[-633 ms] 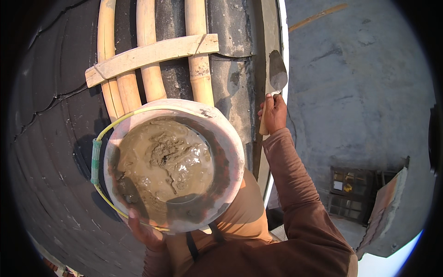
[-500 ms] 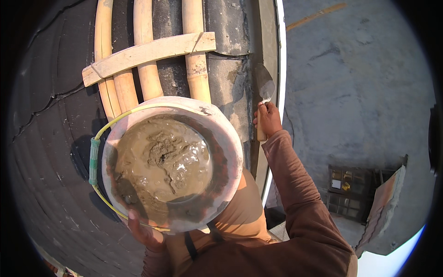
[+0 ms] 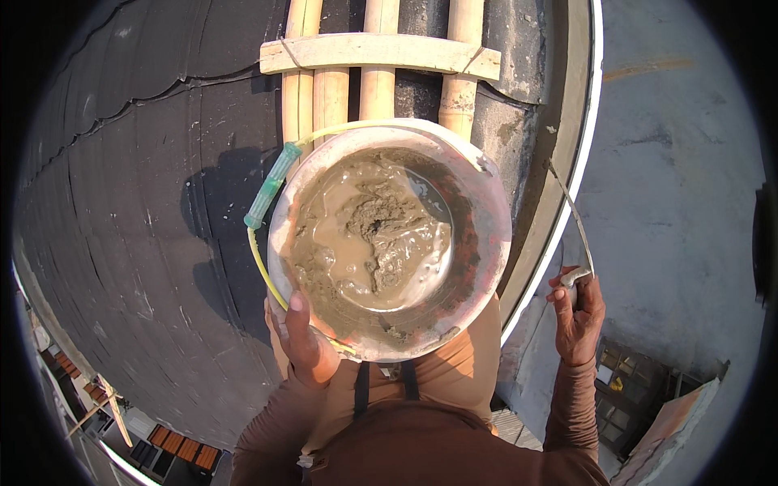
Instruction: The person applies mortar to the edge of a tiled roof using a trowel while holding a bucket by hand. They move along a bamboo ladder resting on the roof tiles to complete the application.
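In front of my body sits a pale bucket [image 3: 496,235] with a yellow wire handle and a green ribbed grip [image 3: 272,186]. Wet grey-brown mortar [image 3: 348,243] fills its lower part, lumpy at the middle with watery patches. My left hand [image 3: 310,344] grips the bucket's near left rim, thumb on top, the other fingers hidden beneath. My right hand [image 3: 579,320] is closed round the handle of a trowel [image 3: 580,223], out to the right of the bucket. The trowel's blade is seen nearly edge-on, its tip pointing away over the roof's edge.
Bamboo poles [image 3: 378,93] tied under a wooden crosspiece [image 3: 381,53] lie on dark corrugated roofing [image 3: 138,178]. A mortar ledge with a white edge [image 3: 585,121] runs along the right. Beyond it are a grey wall [image 3: 673,186] and a window [image 3: 624,389], lower down.
My view has shifted, so the bucket and poles appear farther right. My right hand has drawn back toward me with the trowel, and its blade has turned from face-on to edge-on.
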The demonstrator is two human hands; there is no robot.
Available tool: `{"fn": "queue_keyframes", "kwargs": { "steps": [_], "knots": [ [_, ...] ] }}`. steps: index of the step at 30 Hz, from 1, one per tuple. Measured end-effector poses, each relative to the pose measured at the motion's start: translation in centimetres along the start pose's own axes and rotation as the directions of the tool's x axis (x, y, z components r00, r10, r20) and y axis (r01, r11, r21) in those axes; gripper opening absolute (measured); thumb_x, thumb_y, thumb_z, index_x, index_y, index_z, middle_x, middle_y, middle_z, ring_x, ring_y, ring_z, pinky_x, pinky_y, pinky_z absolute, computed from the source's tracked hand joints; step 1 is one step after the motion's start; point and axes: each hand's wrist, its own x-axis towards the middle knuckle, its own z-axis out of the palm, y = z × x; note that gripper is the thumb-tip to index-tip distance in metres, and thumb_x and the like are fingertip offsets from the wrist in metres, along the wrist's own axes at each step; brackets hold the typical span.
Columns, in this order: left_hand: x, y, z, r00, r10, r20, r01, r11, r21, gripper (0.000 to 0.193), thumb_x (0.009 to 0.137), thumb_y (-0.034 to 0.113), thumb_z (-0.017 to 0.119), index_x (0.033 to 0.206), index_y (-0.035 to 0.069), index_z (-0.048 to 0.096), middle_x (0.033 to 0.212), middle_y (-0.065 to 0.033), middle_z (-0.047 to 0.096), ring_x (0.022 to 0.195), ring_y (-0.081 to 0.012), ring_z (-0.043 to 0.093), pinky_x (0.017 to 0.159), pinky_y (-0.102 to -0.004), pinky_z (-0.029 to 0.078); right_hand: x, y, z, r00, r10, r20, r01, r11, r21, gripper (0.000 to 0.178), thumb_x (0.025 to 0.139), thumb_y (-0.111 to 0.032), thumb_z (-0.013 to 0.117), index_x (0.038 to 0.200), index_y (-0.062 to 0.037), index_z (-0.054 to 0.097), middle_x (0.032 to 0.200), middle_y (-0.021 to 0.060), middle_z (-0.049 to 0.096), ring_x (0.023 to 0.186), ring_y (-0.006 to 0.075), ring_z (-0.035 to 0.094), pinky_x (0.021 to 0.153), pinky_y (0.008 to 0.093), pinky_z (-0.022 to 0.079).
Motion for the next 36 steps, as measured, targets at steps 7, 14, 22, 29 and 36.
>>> {"fn": "queue_keyframes", "kwargs": {
  "steps": [7, 14, 22, 29, 36],
  "knots": [
    [-1.6, -5.3, -4.5, 0.873, 0.481, 0.074, -0.332, 0.477, 0.814, 0.05, 0.11, 0.016, 0.032, 0.154, -0.003, 0.022, 0.157, -0.0192, 0.029, 0.142, -0.028, 0.035, 0.121, -0.042, 0.025, 4.1, -9.8, 4.3, 0.823, -0.2, 0.532, 0.496, 0.71, -0.5, 0.031, 0.078, -0.014, 0.075, 0.107, -0.0084, 0.066, 0.09, 0.0089, 0.064, 0.083, 0.0308, 0.066, 0.072, 0.0414, 0.053],
    [-1.1, -4.2, -2.9, 0.853, 0.506, 0.126, -0.364, 0.404, 0.84, 0.053, 0.105, 0.008, 0.038, 0.154, -0.006, 0.021, 0.156, -0.0233, 0.031, 0.141, -0.0318, 0.037, 0.12, -0.0422, 0.027, 5.4, -10.1, 9.5, 0.667, -0.367, 0.649, 0.736, 0.46, -0.496, 0.019, 0.081, -0.014, 0.065, 0.099, -0.01, 0.066, 0.085, 0.0051, 0.058, 0.087, 0.0242, 0.061, 0.077, 0.0382, 0.049],
    [-1.2, -3.4, -2.4, 0.782, 0.561, 0.27, -0.432, 0.176, 0.885, 0.059, 0.1, -0.002, 0.044, 0.153, -0.009, 0.02, 0.155, -0.028, 0.032, 0.141, -0.0362, 0.039, 0.118, -0.0425, 0.03, 3.1, -9.9, 8.2, 0.686, -0.418, 0.595, 0.707, 0.575, -0.412, 0.03, 0.072, -0.014, 0.076, 0.101, -0.0108, 0.068, 0.091, 0.0043, 0.063, 0.085, 0.0243, 0.061, 0.073, 0.0386, 0.048],
    [-0.4, -1.1, -0.3, 0.933, 0.36, -0.011, -0.264, 0.705, 0.658, 0.043, 0.107, 0.013, 0.035, 0.14, -0.014, 0.035, 0.135, -0.026, 0.047, 0.122, -0.0342, 0.049, 0.109, -0.0407, 0.036, 0.4, -4.1, 7.5, 0.837, -0.313, 0.448, 0.373, 0.926, -0.049, 0.036, 0.071, -0.007, 0.084, 0.103, -0.0036, 0.069, 0.089, 0.0115, 0.065, 0.081, 0.032, 0.065, 0.073, 0.0389, 0.053],
    [0.5, 1.0, 3.2, 0.988, 0.006, -0.157, -0.036, 0.981, -0.189, 0.071, 0.105, 0.056, 0.032, 0.154, 0.004, 0.027, 0.154, -0.0117, 0.035, 0.14, -0.026, 0.037, 0.117, -0.041, 0.028, -0.1, -2.7, 5.1, 0.968, -0.183, 0.171, 0.165, 0.98, 0.115, 0.025, 0.081, 0.0, 0.075, 0.104, 0.0025, 0.066, 0.093, 0.0125, 0.062, 0.085, 0.026, 0.06, 0.077, 0.0334, 0.048]
  ]
}}
